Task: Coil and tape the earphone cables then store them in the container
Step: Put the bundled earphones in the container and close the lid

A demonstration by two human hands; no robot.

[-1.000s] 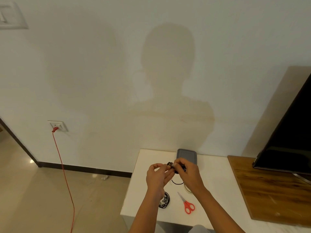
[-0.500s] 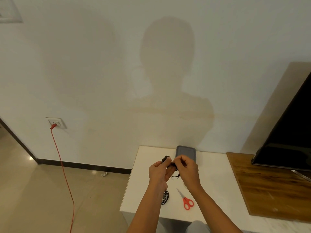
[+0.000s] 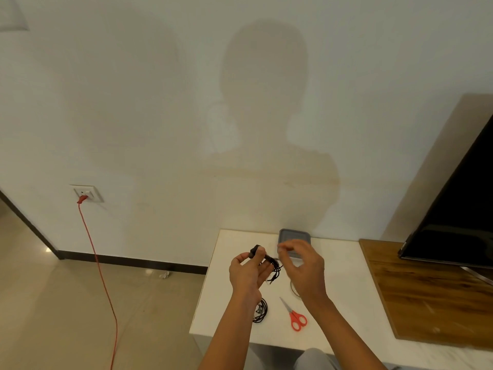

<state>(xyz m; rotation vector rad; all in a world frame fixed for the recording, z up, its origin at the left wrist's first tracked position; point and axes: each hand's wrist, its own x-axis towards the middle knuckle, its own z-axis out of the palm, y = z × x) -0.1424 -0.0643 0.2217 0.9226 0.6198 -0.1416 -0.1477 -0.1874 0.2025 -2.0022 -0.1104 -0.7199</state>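
Left hand (image 3: 246,272) pinches coiled earphone cable (image 3: 273,265), lower centre, near grey container (image 3: 293,235). Right hand (image 3: 304,271) blurred beside it; grip unreadable. Risk: loops likely spring apart if pinch slackens; dangling end could snag.

1. a plain off-white wall (image 3: 133,102) carries a person's soft shadow (image 3: 264,116).
2. a low white socket (image 3: 90,192) holds a red plug; its red cord (image 3: 101,276) trails over the glossy beige floor (image 3: 66,316).
3. dark skirting (image 3: 128,260) lines the wall's foot.
4. a white table (image 3: 221,303) stands against the wall, with a wooden board (image 3: 426,295) and a black screen (image 3: 458,209) at its right.
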